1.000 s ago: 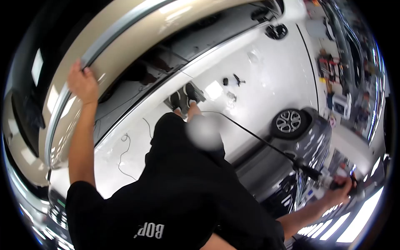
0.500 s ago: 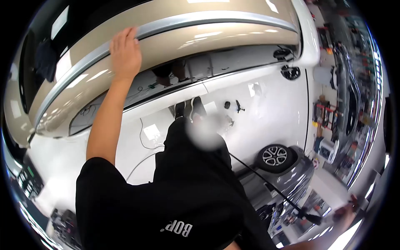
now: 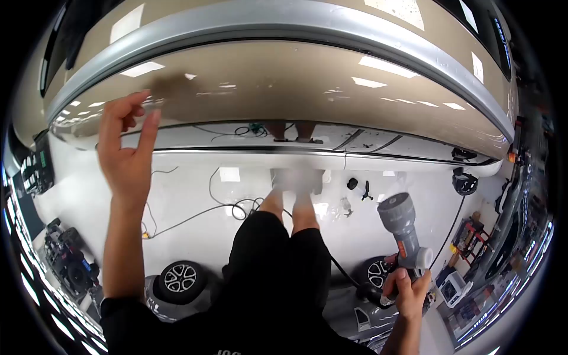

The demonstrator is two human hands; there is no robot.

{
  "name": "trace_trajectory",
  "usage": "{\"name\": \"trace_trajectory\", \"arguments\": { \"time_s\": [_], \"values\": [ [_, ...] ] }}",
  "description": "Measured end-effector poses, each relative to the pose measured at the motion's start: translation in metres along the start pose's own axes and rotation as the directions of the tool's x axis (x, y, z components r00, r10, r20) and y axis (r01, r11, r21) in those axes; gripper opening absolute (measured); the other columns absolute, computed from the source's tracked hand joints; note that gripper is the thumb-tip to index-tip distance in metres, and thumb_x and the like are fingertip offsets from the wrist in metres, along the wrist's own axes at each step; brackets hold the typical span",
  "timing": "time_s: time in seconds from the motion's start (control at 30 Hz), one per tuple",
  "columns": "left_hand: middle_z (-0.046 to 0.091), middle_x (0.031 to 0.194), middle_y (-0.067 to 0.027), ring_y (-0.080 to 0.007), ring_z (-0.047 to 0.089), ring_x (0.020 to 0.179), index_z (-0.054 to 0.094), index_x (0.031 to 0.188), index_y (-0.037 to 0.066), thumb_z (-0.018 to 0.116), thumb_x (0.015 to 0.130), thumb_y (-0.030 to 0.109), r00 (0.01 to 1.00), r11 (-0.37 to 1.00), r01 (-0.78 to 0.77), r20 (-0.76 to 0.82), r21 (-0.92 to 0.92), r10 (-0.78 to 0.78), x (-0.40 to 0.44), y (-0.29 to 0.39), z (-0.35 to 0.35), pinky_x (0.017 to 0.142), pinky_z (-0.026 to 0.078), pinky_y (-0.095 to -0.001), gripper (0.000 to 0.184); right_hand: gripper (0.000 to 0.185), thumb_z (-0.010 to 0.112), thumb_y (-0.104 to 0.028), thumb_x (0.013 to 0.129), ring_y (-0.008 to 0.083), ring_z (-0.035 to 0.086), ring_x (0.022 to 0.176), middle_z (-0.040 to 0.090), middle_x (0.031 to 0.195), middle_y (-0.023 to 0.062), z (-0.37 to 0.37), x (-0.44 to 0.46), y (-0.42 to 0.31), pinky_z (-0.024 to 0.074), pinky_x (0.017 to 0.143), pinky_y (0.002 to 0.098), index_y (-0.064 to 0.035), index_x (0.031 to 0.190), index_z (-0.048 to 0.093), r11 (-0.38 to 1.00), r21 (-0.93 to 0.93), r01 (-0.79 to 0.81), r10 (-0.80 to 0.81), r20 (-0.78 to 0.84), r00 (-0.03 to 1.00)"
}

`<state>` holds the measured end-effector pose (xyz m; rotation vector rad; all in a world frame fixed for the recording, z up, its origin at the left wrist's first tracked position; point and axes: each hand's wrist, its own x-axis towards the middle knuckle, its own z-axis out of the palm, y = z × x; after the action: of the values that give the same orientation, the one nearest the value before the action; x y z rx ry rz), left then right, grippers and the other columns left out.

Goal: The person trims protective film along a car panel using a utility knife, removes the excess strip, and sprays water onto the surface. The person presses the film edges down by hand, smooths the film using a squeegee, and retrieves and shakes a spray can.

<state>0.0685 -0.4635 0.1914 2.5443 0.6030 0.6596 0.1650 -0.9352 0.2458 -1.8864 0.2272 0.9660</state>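
Observation:
My right hand (image 3: 408, 290) is closed around the handle of a grey hose spray gun (image 3: 403, 222). The gun has a wide round head and an orange label, and its head points up toward the beige car. A black hose (image 3: 343, 269) runs to the bottom of the handle. Over the left part of the car's glossy beige panel (image 3: 260, 89) is my left hand (image 3: 128, 139), thumb and bent fingers apart, nothing in it. Whether it touches the panel I cannot tell. Above the panel curves a silver roof rail (image 3: 296, 18).
Dark windows and a white lower side line the car. Hoses and cords (image 3: 236, 210) lie on the white floor, with a small tripod (image 3: 367, 190) and a round black object (image 3: 352, 183). Behind me stands a grey car with a wheel (image 3: 178, 280). A red shelf rack (image 3: 470, 236) is at the right.
My left hand has left the silver rail and come lower over the panel. My right hand has swung the spray gun forward from far right. The view has turned to face the car.

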Motion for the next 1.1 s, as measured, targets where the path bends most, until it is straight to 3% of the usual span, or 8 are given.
{"name": "trace_trajectory", "arguments": {
  "time_s": [0.13, 0.3, 0.63, 0.7, 0.77, 0.83, 0.97, 1.1],
  "values": [
    [0.059, 0.097, -0.0037, -0.0130, 0.050, 0.085, 0.069, 0.120, 0.002, 0.073, 0.090, 0.000, 0.989, 0.989, -0.149, 0.021, -0.009, 0.149, 0.020, -0.008, 0.024, 0.075, 0.041, -0.0263, 0.030, 0.040, 0.071, -0.025, 0.095, 0.0138, 0.058, 0.049, 0.065, 0.070, 0.0087, 0.026, 0.037, -0.021, 0.0446, 0.048, 0.0261, 0.0124, 0.107, 0.061, 0.990, 0.143, 0.017, -0.013, -0.032, 0.999],
    [0.068, 0.123, -0.0119, -0.0194, 0.064, 0.114, 0.064, 0.124, -0.003, 0.056, 0.105, 0.000, 0.969, 0.966, -0.240, -0.090, -0.092, 0.232, 0.036, -0.057, 0.036, 0.097, 0.051, -0.0299, 0.021, 0.043, 0.070, -0.034, 0.098, 0.0130, 0.057, 0.049, 0.061, 0.060, 0.0063, 0.018, 0.058, -0.036, 0.0430, 0.049, 0.0255, 0.0080, 0.098, 0.062, 0.998, 0.052, 0.025, -0.020, -0.087, 0.996],
    [0.065, 0.114, -0.0152, -0.0260, 0.062, 0.105, 0.061, 0.119, -0.005, 0.050, 0.104, -0.001, 0.924, 0.947, -0.293, -0.215, 0.128, 0.315, 0.050, -0.061, 0.047, 0.099, 0.048, -0.0364, 0.019, 0.041, 0.056, -0.041, 0.106, 0.0148, 0.046, 0.040, 0.048, 0.052, 0.0051, -0.057, 0.064, -0.038, 0.0404, 0.040, 0.0294, -0.0032, 0.092, 0.053, 0.984, 0.120, 0.130, -0.053, -0.501, 0.864],
    [0.063, 0.114, -0.0159, -0.0281, 0.060, 0.107, 0.060, 0.119, -0.003, 0.050, 0.104, 0.002, 0.922, 0.952, -0.298, -0.235, 0.076, 0.307, 0.052, -0.056, 0.050, 0.101, 0.046, -0.0388, 0.019, 0.041, 0.057, -0.040, 0.105, 0.0148, 0.048, 0.041, 0.050, 0.054, 0.0060, -0.051, 0.063, -0.041, 0.0414, 0.041, 0.0288, -0.0014, 0.094, 0.052, 0.986, 0.081, 0.146, -0.099, -0.418, 0.903],
    [0.061, 0.113, -0.0164, -0.0278, 0.058, 0.104, 0.057, 0.121, -0.002, 0.050, 0.103, 0.004, 0.921, 0.934, -0.319, -0.181, 0.159, 0.345, 0.054, -0.039, 0.049, 0.098, 0.046, -0.0387, 0.020, 0.061, 0.067, -0.040, 0.097, 0.0146, 0.051, 0.044, 0.054, 0.059, 0.0073, -0.031, 0.064, -0.050, 0.0429, 0.043, 0.0281, 0.0118, 0.125, 0.051, 0.990, 0.100, 0.104, -0.076, -0.252, 0.965],
    [0.059, 0.114, -0.0178, -0.0274, 0.056, 0.103, 0.055, 0.122, -0.002, 0.049, 0.103, 0.005, 0.899, 0.911, -0.373, -0.176, 0.176, 0.402, 0.057, -0.034, 0.053, 0.095, 0.045, -0.0383, 0.021, 0.039, 0.075, -0.022, 0.092, 0.0125, 0.059, 0.052, 0.063, 0.066, 0.0071, -0.008, 0.065, -0.055, 0.0471, 0.050, 0.0265, 0.0090, 0.113, 0.064, 0.977, 0.212, 0.023, -0.007, -0.071, 0.997],
    [0.057, 0.116, -0.0192, -0.0276, 0.055, 0.104, 0.052, 0.123, -0.004, 0.046, 0.103, 0.005, 0.889, 0.901, -0.405, -0.160, 0.158, 0.428, 0.053, -0.036, 0.059, 0.097, 0.044, -0.0391, 0.022, 0.032, 0.082, -0.024, 0.085, 0.0208, 0.070, 0.058, 0.068, 0.070, 0.0100, 0.032, 0.089, -0.061, 0.0544, 0.055, 0.0339, -0.0012, 0.098, 0.065, 0.944, -0.094, 0.318, -0.278, 0.295, 0.914],
    [0.057, 0.118, -0.0194, -0.0277, 0.054, 0.105, 0.050, 0.125, -0.003, 0.047, 0.105, 0.007, 0.879, 0.879, -0.436, -0.117, 0.195, 0.462, 0.049, -0.046, 0.058, 0.098, 0.044, -0.0400, 0.023, 0.037, 0.089, -0.025, 0.079, 0.0243, 0.070, 0.057, 0.066, 0.065, 0.0110, 0.061, 0.093, -0.049, 0.0540, 0.054, 0.0328, -0.0011, 0.091, 0.063, 0.896, -0.160, 0.414, -0.338, 0.360, 0.870]
  ]
}}
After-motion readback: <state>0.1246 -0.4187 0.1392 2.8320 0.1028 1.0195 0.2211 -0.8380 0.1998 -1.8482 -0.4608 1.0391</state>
